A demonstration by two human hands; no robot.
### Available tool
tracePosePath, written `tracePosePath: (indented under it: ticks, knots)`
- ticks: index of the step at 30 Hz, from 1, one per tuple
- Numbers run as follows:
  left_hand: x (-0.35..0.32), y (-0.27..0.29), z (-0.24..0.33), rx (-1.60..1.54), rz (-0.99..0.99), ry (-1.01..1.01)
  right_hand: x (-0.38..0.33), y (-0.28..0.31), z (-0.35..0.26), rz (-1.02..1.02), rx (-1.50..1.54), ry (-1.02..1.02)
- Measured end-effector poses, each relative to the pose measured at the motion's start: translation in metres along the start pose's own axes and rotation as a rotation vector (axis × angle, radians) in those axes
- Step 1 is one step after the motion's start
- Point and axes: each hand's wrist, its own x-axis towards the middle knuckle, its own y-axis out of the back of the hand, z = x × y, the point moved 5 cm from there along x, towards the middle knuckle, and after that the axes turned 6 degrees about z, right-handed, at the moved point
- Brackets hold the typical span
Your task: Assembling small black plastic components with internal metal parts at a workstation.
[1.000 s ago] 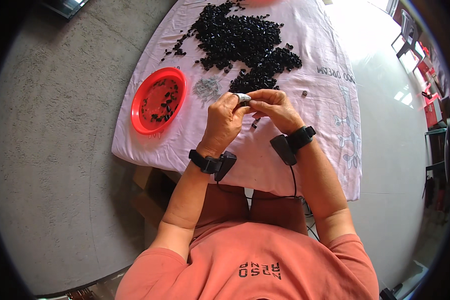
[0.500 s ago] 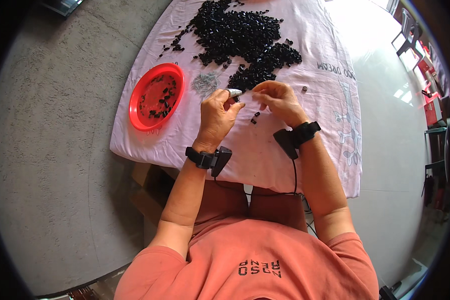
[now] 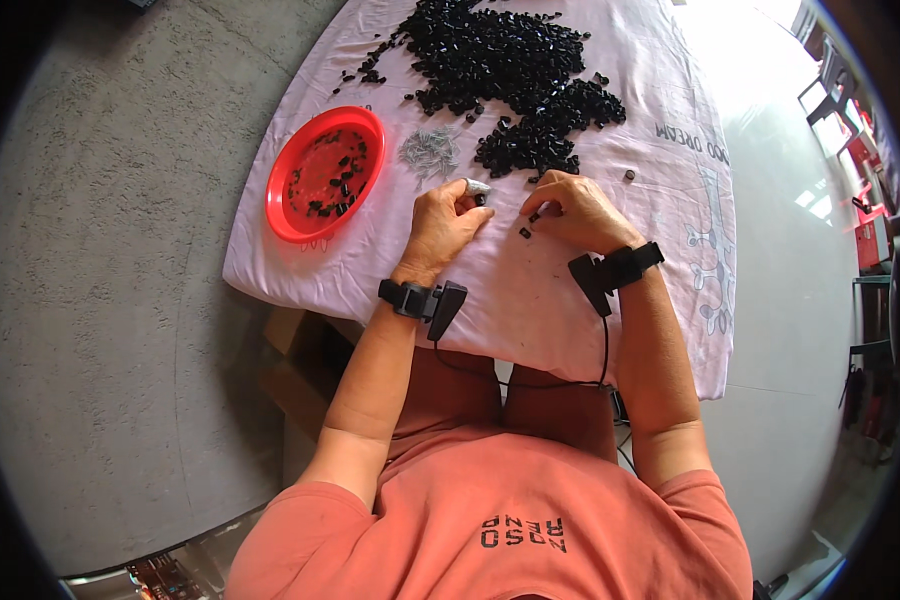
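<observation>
My left hand (image 3: pixel 444 228) is closed in a pinch above the pink cloth, with a small black plastic piece (image 3: pixel 480 200) between thumb and forefinger. A silvery wrap (image 3: pixel 477 187) covers that forefinger's tip. Facing it, my right hand (image 3: pixel 582 213) has its fingers curled down toward the cloth; what is between their tips, if anything, cannot be made out. Beside those tips lie two small black pieces, a nearer one (image 3: pixel 526 232) and another (image 3: pixel 533 217) that the fingers almost touch. Past both hands spreads a big heap of similar black pieces (image 3: pixel 510 60).
A red round basin (image 3: pixel 275 190) with black pieces inside stands at the left. Between it and the heap lies a small pile of thin silvery pins (image 3: pixel 430 152). One loose piece (image 3: pixel 629 175) sits to the right. Cables (image 3: pixel 530 384) hang from my wrist straps along the table's near edge.
My right hand has come down and nearer, to the two loose pieces on the cloth. The left hand keeps its pinch on the black piece. The whole view has shifted slightly.
</observation>
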Motion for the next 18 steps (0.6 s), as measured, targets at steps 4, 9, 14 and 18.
tracePosePath:
  ticks: [4, 9, 14, 18]
  knots:
    - [0.000, 0.002, 0.001, 0.014, 0.000, 0.011, 0.001, 0.000, 0.001, 0.014, 0.019, -0.022]
    - [0.002, 0.001, 0.001, 0.026, 0.014, 0.010, 0.001, 0.003, 0.008, 0.068, 0.146, -0.082]
    - [0.002, -0.001, -0.002, 0.008, 0.027, 0.015, 0.001, -0.001, 0.020, 0.125, 0.439, -0.250]
    - [0.003, -0.001, -0.003, 0.024, 0.004, 0.030, 0.001, -0.002, 0.029, 0.185, 0.611, -0.264]
